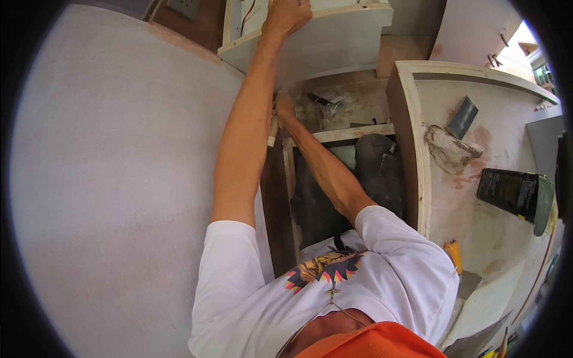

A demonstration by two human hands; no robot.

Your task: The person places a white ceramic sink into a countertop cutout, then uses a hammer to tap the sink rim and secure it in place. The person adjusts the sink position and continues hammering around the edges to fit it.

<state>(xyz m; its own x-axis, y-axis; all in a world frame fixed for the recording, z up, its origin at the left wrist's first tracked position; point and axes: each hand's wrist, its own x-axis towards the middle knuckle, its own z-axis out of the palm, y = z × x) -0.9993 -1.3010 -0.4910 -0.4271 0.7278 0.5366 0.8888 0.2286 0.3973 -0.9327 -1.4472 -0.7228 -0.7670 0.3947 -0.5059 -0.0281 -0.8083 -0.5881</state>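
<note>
My left hand (288, 17) reaches far forward to the top edge of a pale wooden cabinet (334, 42). The picture's upper rim cuts off part of its fingers, so its grip is unclear. Lower down, my right hand (285, 108) is closed around a tool with a light wooden handle (273, 132). The handle's end points back toward me, while the hand and my left forearm hide the working end. This hand is close to the side of a large whitish panel (119, 149), below the cabinet front.
On the right, an open-framed wooden surface (501, 125) bears a dark grey block (462, 117), a crumpled rag (452, 149), a black can (510, 192) and a yellow-handled tool (453, 256). A clear plastic bag (335, 110) lies beyond my legs. A wooden frame surrounds my legs.
</note>
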